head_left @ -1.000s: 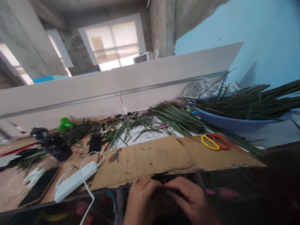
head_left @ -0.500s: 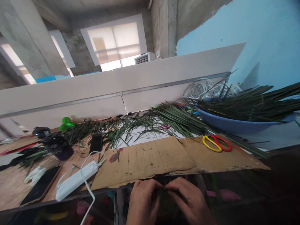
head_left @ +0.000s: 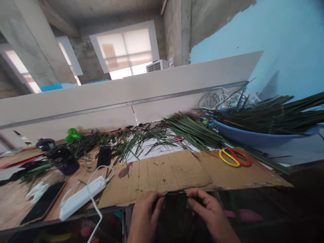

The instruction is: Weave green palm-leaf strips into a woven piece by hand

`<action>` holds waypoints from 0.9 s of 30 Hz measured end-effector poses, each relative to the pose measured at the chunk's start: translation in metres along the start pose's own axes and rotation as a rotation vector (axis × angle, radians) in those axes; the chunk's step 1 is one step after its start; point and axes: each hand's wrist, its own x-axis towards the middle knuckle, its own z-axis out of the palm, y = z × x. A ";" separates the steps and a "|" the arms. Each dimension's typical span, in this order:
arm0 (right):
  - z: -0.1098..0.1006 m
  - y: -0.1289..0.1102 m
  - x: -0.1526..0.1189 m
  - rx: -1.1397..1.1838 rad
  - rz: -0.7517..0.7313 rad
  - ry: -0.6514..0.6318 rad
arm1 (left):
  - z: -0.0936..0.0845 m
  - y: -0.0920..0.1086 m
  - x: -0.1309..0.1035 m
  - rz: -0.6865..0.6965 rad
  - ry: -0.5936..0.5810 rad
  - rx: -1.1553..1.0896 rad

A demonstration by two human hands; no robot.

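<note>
At the bottom of the view, my left hand point(head_left: 147, 216) is just below the front edge of a cardboard sheet point(head_left: 157, 172), its thumb and fingers closed in a pinch. To its right is my right hand point(head_left: 209, 211), with thumb and index finger pinched near the same edge. A gap separates the two hands. Whatever lies between the fingertips is dark and too unclear to name. Scissors with yellow and red handles point(head_left: 235, 158) rest on the cardboard at the right.
Green leaf strips point(head_left: 192, 130) lie behind the cardboard, and a blue basin point(head_left: 255, 135) at the right holds more. On the left are a white power strip point(head_left: 82, 197) with a cable, a phone point(head_left: 104, 157), a dark tablet-like device point(head_left: 44, 202) and a dark cup point(head_left: 63, 160).
My hands have moved apart, the left one to the left and the right one slightly to the right. Their fingertips were nearly touching before. The view has tilted slightly upward.
</note>
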 end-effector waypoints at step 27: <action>0.003 0.002 0.006 0.267 0.192 -0.089 | 0.034 -0.013 -0.003 -0.413 -0.236 -1.276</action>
